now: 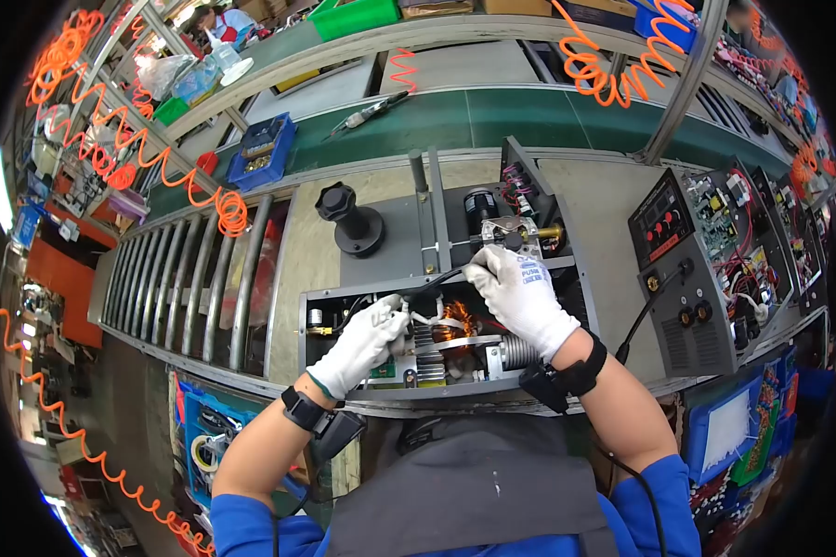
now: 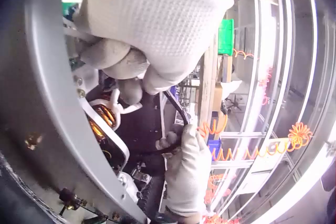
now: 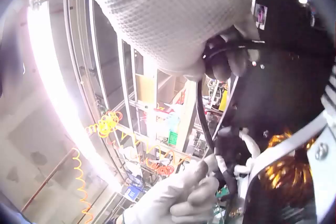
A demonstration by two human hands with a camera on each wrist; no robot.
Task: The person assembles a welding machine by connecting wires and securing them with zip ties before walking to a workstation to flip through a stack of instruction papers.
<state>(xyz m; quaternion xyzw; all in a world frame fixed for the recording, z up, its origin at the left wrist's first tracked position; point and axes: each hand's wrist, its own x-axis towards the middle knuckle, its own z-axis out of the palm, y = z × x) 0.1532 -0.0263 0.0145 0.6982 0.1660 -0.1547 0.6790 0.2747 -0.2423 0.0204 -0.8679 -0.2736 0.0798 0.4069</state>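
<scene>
A black cable point(image 1: 434, 281) runs between two white-gloved hands, over an open grey metal casing point(image 1: 455, 394). The left hand point(image 1: 367, 343) pinches its left part, with fingers curled low over the casing. Farther right, the right hand point(image 1: 522, 295) grips the same cable between thumb and fingers; the right wrist view shows the cable point(image 3: 201, 111) hanging from that grip toward the left hand point(image 3: 181, 198). Inside the casing, a copper coil point(image 1: 457, 320) sits between the hands, beside white sleeved leads point(image 3: 251, 148) and a pale metal strap point(image 3: 289, 148). The left fingertips are partly hidden in the head view.
A black spool holder with a knob point(image 1: 336, 202) stands behind the casing. To the right is another open unit with a control panel point(image 1: 661, 223). Metal rollers point(image 1: 195, 288) lie left, a blue parts bin point(image 1: 262, 151) behind, and orange coiled hoses point(image 1: 232, 212) hang around.
</scene>
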